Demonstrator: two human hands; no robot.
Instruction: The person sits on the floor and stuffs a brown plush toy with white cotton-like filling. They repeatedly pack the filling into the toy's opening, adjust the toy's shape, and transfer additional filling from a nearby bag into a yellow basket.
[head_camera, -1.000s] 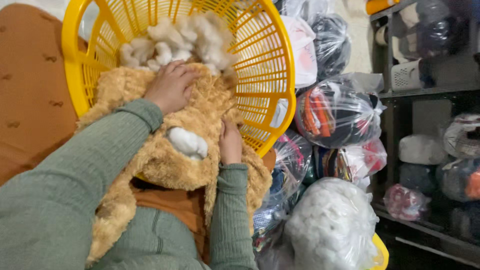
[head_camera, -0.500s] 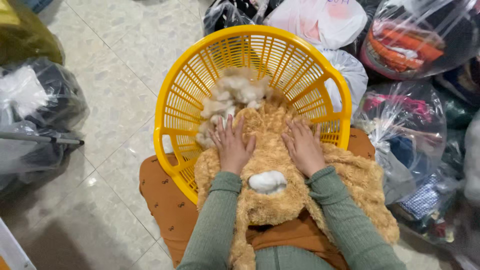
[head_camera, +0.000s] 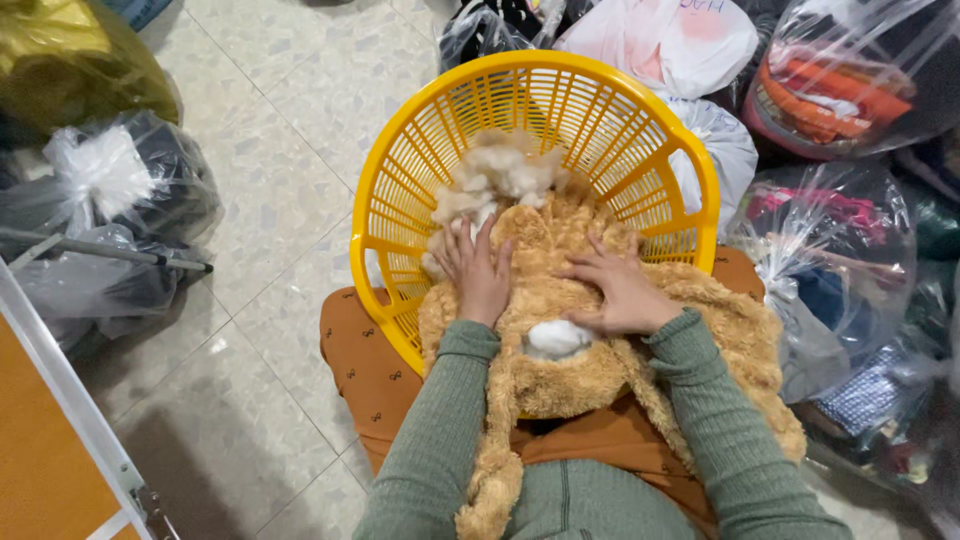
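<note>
Head view looks straight down on 2 hands pressed flat onto a tan plush toy (head_camera: 590, 340) that lies across the person's lap and over the near rim of a yellow basket (head_camera: 600, 110). Left hand (head_camera: 478, 270) lies palm down on the toy's upper left part, fingers spread and pointing toward the basket; it grips nothing, only pushing on the fur. Right hand (head_camera: 618, 292) also lies open and palm down, fingers fanned toward the left, resting just above a small white tail (head_camera: 556, 338) sewn on the toy. Both wrists come out of green ribbed sleeves (head_camera: 430, 440).

A clump of pale stuffing (head_camera: 500, 175) sits inside the basket, touching the toy's far edge and just beyond the left fingertips. The basket is tilted, its slatted wall rising behind the toy. Under the toy, an orange cushion (head_camera: 365, 365) with small dark marks shows at the left side.

Around the basket, on a speckled tile floor (head_camera: 260, 120), stand clear plastic bags (head_camera: 830, 260) filled with coloured fabric at the right, and dark tied bags (head_camera: 110, 210) at the left.
</note>
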